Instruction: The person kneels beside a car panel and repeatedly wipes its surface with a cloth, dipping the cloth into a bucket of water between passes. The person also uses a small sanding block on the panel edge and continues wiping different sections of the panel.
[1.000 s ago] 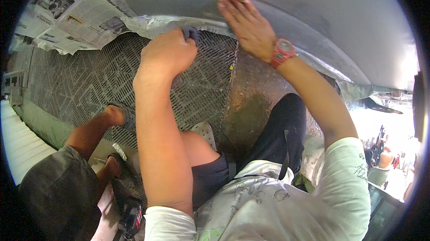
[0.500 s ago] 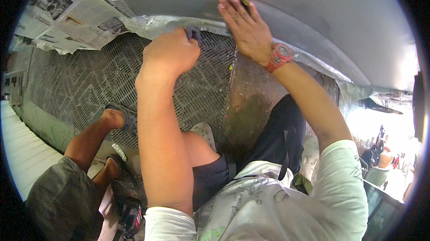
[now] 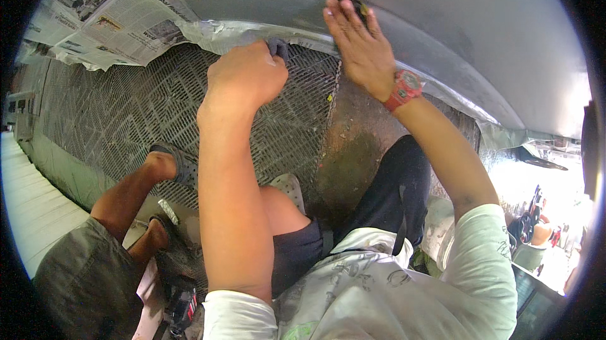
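Observation:
My left hand [image 3: 245, 76] is closed in a fist around a bunched dark grey cloth [image 3: 278, 48], just below the panel's taped lower edge. My right hand [image 3: 365, 54], with a red watch [image 3: 407, 86] on its wrist, lies with fingers stretched over a dark pad [image 3: 360, 9] that shows a yellow-green edge. It presses this pad against the smooth grey vehicle body panel [image 3: 454, 24]. Most of the pad is hidden under the fingers. Silvery masking film [image 3: 230, 32] runs along the panel's lower edge.
Newspaper sheets [image 3: 120, 18] cover the area at the upper left. Below lies a dark grooved mat [image 3: 113, 103] beside bare brown floor [image 3: 356, 150]. Another person's legs [image 3: 126, 191] are close on my left, near a black and red object [image 3: 182, 305]. Various items [image 3: 536, 226] stand at the right.
My right hand has slid a little right and down along the panel with the pad. My left fist, still around the cloth, has shifted slightly right. The view has also moved a little.

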A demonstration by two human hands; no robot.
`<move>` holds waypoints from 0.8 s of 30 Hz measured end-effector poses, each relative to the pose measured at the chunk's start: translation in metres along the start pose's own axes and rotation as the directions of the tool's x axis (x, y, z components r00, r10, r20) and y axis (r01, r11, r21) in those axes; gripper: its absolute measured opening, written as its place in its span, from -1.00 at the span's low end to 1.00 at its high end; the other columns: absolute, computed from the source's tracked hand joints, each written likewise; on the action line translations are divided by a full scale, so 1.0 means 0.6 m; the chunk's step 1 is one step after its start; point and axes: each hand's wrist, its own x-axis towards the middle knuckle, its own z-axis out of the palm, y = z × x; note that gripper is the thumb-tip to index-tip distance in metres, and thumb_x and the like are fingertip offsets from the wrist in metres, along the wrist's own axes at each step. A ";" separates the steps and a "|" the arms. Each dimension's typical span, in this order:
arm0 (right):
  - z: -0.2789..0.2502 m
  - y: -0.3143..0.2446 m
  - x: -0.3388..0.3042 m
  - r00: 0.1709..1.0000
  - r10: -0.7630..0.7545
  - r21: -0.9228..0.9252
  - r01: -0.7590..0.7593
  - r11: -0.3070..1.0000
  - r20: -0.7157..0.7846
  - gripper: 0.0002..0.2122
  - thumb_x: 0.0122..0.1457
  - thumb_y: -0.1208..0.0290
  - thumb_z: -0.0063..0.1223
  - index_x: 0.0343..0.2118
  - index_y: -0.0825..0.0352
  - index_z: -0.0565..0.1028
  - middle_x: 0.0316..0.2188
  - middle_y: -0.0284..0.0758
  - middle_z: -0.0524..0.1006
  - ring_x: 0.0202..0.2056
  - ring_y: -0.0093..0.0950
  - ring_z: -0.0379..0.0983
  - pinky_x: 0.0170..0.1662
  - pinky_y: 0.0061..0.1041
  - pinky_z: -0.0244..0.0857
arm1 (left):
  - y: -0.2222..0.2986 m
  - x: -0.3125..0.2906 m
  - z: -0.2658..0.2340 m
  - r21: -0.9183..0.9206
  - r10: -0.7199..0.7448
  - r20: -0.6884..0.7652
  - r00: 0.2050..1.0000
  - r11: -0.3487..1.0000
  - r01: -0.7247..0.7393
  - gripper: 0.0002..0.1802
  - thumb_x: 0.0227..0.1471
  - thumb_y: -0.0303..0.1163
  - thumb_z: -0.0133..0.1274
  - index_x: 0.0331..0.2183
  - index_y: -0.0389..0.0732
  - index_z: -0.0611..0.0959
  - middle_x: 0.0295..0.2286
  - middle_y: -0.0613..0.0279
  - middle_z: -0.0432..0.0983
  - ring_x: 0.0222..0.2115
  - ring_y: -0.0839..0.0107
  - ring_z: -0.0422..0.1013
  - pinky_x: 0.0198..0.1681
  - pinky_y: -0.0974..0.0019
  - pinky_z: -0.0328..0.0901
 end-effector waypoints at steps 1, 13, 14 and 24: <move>0.003 -0.007 0.008 1.000 -0.001 0.005 0.001 1.000 0.001 -0.36 0.21 0.50 -0.16 0.42 0.32 0.16 0.47 -0.32 0.13 0.49 -0.41 -0.06 0.48 -0.14 -0.19 | 0.000 0.003 0.003 0.007 0.004 0.000 1.000 1.000 -0.004 -0.45 0.20 -0.08 -0.06 -0.01 -0.34 0.61 -0.08 -0.31 0.58 0.00 -0.23 0.48 0.13 -0.10 0.33; 0.003 -0.017 0.024 0.999 -0.018 0.053 0.019 0.998 -0.037 -0.34 0.19 0.49 -0.15 0.42 0.33 0.16 0.47 -0.30 0.13 0.49 -0.40 -0.05 0.49 -0.17 -0.23 | 0.011 0.002 -0.004 -0.001 0.011 0.038 0.999 1.000 -0.011 -0.46 0.20 -0.07 -0.07 -0.01 -0.33 0.61 -0.08 -0.33 0.57 0.00 -0.23 0.48 0.13 -0.12 0.32; 0.003 -0.029 0.037 0.999 -0.019 0.087 0.023 0.996 -0.047 -0.34 0.19 0.49 -0.15 0.41 0.34 0.16 0.47 -0.30 0.12 0.49 -0.40 -0.06 0.49 -0.16 -0.24 | 0.011 0.003 -0.003 0.008 0.006 0.027 1.000 1.000 -0.006 -0.46 0.20 -0.07 -0.07 -0.02 -0.33 0.61 -0.08 -0.32 0.58 0.00 -0.23 0.48 0.12 -0.12 0.33; 0.003 -0.029 0.031 1.000 0.002 0.081 0.000 0.997 -0.022 -0.36 0.21 0.50 -0.18 0.41 0.36 0.14 0.47 -0.25 0.11 0.48 -0.35 -0.04 0.49 -0.15 -0.21 | 0.006 -0.001 0.002 0.022 0.006 0.016 1.000 1.000 -0.007 -0.45 0.20 -0.08 -0.07 0.00 -0.33 0.60 -0.08 -0.29 0.58 0.01 -0.21 0.48 0.12 -0.11 0.33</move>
